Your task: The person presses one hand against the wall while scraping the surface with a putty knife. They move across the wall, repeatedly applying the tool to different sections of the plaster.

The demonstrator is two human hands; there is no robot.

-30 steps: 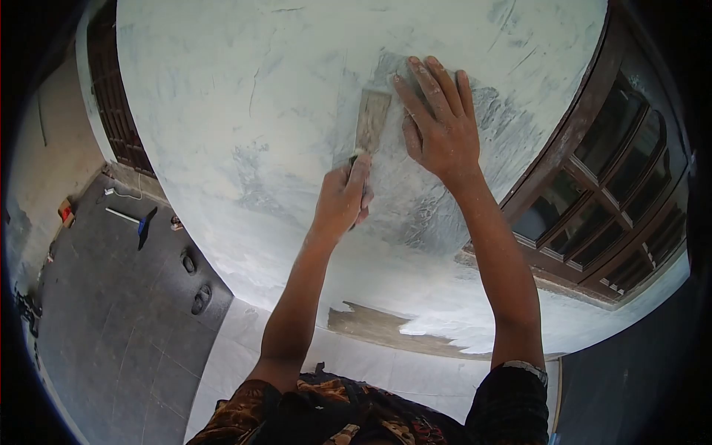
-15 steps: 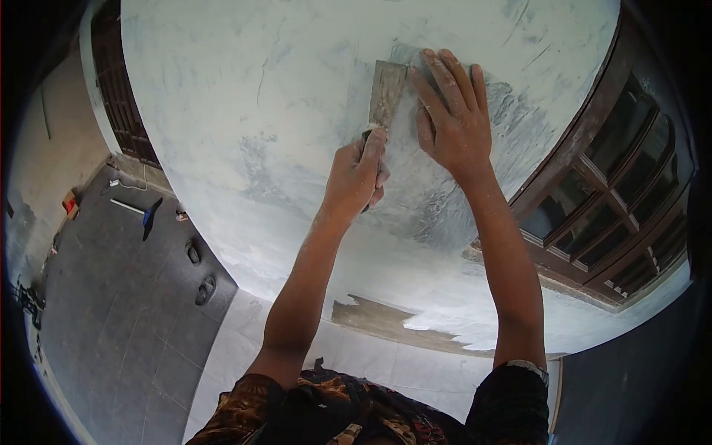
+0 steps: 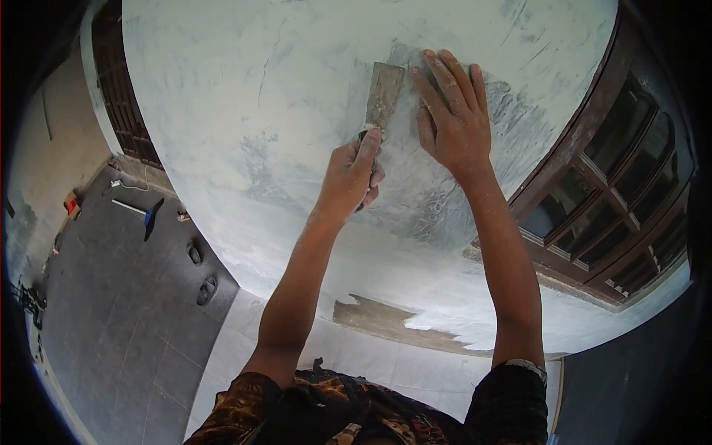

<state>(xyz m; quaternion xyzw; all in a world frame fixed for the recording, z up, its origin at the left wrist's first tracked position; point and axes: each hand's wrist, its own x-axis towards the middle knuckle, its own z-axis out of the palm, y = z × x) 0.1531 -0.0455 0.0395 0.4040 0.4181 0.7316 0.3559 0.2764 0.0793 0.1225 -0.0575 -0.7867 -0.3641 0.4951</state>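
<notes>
My left hand [image 3: 351, 175] is wrapped round the handle of a putty knife [image 3: 383, 95], whose wide metal blade points up and lies near or on the wall. Dried putty marks the blade. To the right of the blade, my right hand [image 3: 456, 119] lies flat with its fingers spread on the wall [image 3: 215, 96]. The wall is coated whitish, with grey smeared patches around both hands. Most of the handle is hidden in my left hand.
At the right is a brown wooden window [image 3: 593, 200] with glass panes. Lower left, the dark tiled floor [image 3: 111, 297] bears sandals [image 3: 207, 290], a blue-headed tool [image 3: 153, 218] and a red box [image 3: 71, 204]. A bare strip [image 3: 386, 319] crosses the low wall.
My left hand and the putty knife have shifted slightly left, so the gap to my right hand is a little wider. My right hand has stayed in place.
</notes>
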